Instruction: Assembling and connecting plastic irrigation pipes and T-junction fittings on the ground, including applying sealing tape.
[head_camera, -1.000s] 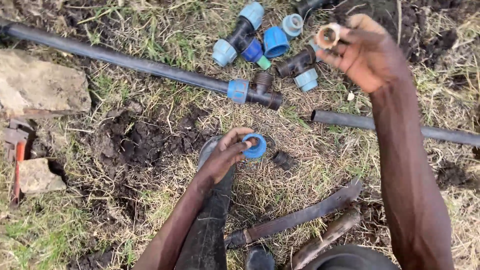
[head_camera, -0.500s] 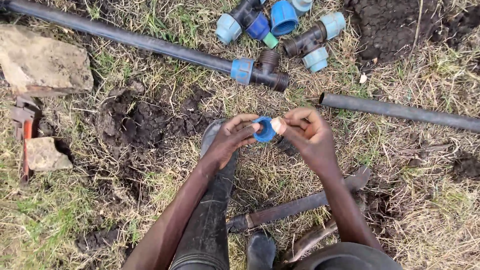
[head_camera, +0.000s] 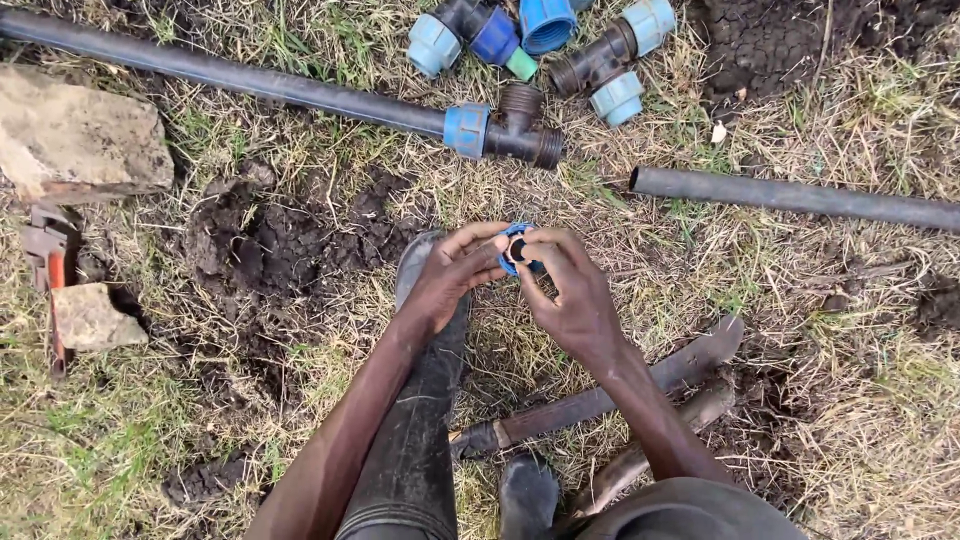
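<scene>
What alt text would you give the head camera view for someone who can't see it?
Seen from above, a person's left hand and right hand together hold a small blue pipe fitting nut over muddy grass. A long black pipe with a tee fitting, loose blue-capped fittings, a machete and a red pipe wrench lie around.

Blue nut (head_camera: 515, 250): smooth matt plastic. Black pipe (head_camera: 230, 75): matt plastic. Boot (head_camera: 420, 420): dull rubber. Machete blade (head_camera: 690, 360): worn metal.

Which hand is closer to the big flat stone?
Left. The left hand is on the stone's side, with bare soil between them; the right hand is farther off, beyond the left one.
</scene>
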